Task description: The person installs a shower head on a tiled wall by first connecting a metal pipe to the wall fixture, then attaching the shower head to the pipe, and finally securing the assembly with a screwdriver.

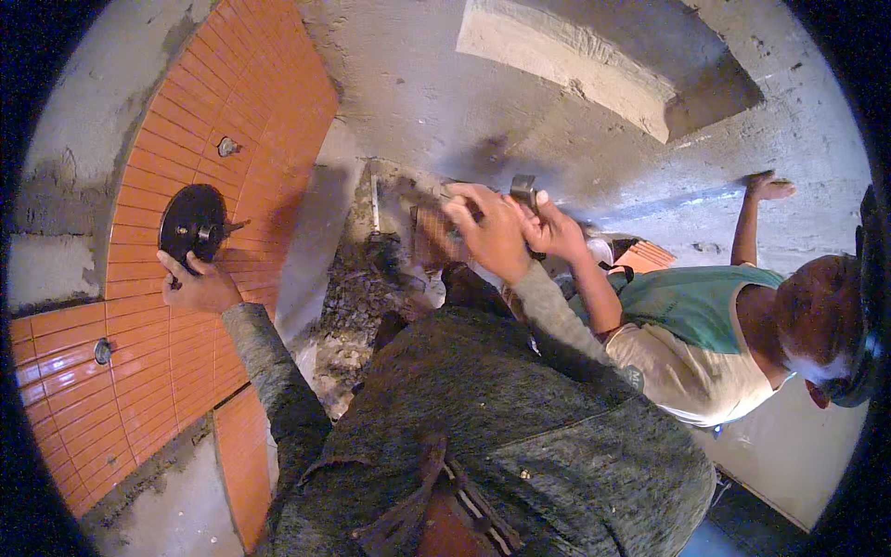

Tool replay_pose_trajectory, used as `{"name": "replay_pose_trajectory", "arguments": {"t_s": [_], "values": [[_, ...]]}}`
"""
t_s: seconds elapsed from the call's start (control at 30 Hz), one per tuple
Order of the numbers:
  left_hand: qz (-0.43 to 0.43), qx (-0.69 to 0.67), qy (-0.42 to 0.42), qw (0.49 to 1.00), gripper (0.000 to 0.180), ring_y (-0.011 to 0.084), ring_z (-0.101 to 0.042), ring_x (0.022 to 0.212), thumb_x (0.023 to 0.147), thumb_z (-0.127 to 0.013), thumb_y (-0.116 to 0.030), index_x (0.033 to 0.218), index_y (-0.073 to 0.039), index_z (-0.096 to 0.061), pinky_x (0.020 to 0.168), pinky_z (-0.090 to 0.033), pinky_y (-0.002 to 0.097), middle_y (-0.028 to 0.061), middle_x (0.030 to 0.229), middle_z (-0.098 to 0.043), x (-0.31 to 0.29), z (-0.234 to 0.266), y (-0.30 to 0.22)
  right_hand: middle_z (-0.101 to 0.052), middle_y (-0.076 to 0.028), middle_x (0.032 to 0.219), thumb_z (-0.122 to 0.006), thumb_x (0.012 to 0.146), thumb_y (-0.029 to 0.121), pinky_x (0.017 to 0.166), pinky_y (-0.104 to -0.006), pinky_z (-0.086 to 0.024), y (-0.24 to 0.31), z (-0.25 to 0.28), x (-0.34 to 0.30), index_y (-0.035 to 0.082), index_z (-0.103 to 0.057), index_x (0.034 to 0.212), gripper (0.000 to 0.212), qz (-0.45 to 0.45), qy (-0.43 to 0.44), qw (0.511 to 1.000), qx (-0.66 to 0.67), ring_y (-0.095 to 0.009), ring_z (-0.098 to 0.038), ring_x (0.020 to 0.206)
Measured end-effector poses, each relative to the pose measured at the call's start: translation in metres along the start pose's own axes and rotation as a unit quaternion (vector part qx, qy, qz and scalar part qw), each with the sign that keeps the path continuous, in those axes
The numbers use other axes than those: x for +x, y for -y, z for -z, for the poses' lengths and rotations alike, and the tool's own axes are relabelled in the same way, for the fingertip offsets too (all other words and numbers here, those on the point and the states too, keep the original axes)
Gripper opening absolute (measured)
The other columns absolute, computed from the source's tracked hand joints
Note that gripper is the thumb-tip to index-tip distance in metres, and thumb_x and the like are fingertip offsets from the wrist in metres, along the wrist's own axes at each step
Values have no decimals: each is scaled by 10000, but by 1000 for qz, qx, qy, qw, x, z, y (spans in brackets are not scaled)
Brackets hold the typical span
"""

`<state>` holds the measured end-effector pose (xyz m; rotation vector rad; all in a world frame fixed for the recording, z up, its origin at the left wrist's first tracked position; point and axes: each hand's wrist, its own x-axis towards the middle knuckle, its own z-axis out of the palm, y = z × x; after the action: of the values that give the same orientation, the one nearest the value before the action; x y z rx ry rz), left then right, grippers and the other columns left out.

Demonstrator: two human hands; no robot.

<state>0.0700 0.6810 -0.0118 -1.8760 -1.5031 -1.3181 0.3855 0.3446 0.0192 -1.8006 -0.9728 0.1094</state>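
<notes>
Black disc (189,221): seen against orange tiles (144,362), frame left; likely light, stiff; best held by rim.
Left hand (208,288): placed at lower rim; pinch can't be told.
Right hand (497,234): frame centre; grip can't be told.

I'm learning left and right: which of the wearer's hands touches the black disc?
The left hand touches the black disc; the right hand is away from it, near a co-worker's hand.

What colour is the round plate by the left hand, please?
The round plate is black, best seen in the head view.
</notes>
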Motion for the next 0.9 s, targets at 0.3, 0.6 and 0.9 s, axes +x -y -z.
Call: {"name": "replay_pose_trajectory", "arguments": {"t_s": [0.3, 0.6, 0.9], "values": [[-20, 19, -32, 999, 576, 345, -527, 1018, 928, -715, -325, 1455, -157, -554, 867, -476, 493, 152, 1046, -543, 3, 5, -6, -687, -182, 1118, -769, 851, 186, 898, -466, -523, 74, 90, -5, 53, -654, 1233, 420, 72, -71, 969, -225, -379, -642, 1025], [9, -16, -19, 1000, 557, 373, -529, 1040, 890, -745, -245, 1409, -110, -593, 889, -477, 499, 183, 1085, -541, 9, 13, -22, -683, -188, 1088, -780, 798, 149, 883, -441, -526, 24, 117, 14, 59, -617, 1287, 523, 11, 67, 973, -220, -390, -647, 988], [-3, -32, -41, 999, 576, 352, -539, 1028, 861, -764, -200, 1405, -105, -599, 876, -490, 477, 172, 1102, -546, 7, 10, -12, -654, -139, 1203, -755, 920, 300, 833, -371, -604, 62, 81, 32, 9, -506, 1396, 611, -132, 97, 865, 475, -278, -677, 1058]]}}
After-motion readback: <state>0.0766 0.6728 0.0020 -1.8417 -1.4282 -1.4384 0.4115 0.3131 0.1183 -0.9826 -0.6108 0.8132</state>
